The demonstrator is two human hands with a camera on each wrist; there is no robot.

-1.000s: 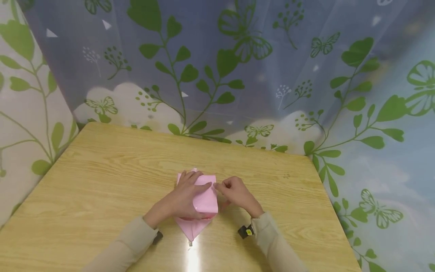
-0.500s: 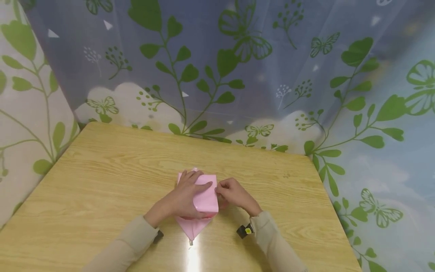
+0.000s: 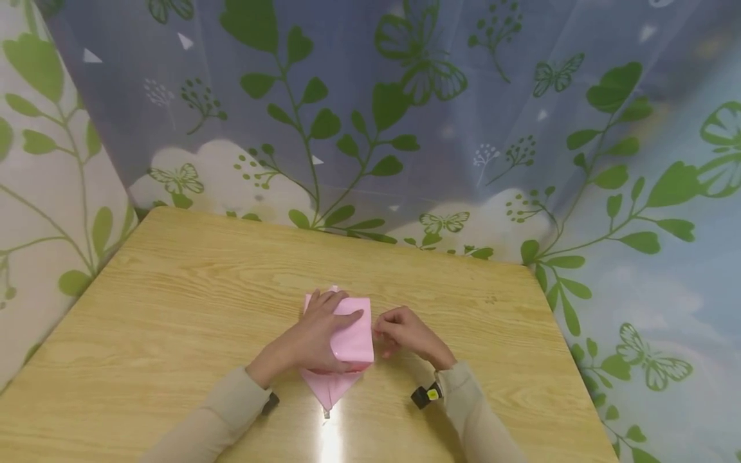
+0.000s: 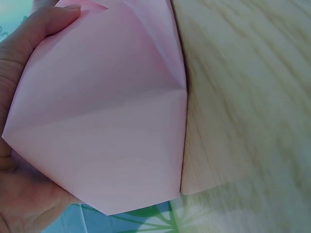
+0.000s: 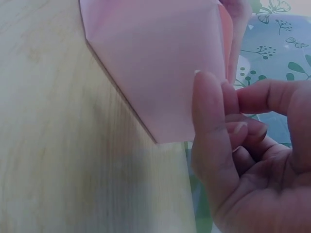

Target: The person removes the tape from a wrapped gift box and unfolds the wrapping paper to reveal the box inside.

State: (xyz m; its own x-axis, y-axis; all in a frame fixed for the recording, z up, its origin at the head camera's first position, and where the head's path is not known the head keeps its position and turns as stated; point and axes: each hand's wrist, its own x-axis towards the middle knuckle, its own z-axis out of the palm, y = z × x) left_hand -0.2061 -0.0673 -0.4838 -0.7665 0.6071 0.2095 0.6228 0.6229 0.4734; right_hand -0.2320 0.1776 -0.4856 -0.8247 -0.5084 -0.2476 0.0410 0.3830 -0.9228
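Note:
A pink folded paper shape (image 3: 354, 337), bulky and flat-sided with a pointed flap toward the person, rests on the wooden table. Across its left and upper side my left hand (image 3: 315, 331) spreads its fingers and grips it. In the left wrist view the folded paper (image 4: 102, 111) shows its creased faces, with the left hand (image 4: 29, 53) bent round one edge. Just right of the paper, my right hand (image 3: 408, 334) has thumb and fingers curled together. In the right wrist view the right hand (image 5: 243, 155) overlaps the paper's edge (image 5: 160, 73); nothing is plainly seen held in it.
The wood-grain table (image 3: 220, 289) extends around the paper. Patterned curtains (image 3: 347, 128) with leaves and butterflies border its back and sides. A small dark object with a yellow mark (image 3: 427, 395) sits at the right wrist. Light glares near the front.
My right hand has slid down along the paper's right edge and come slightly away from it to the right. The left hand and the paper stay almost in place.

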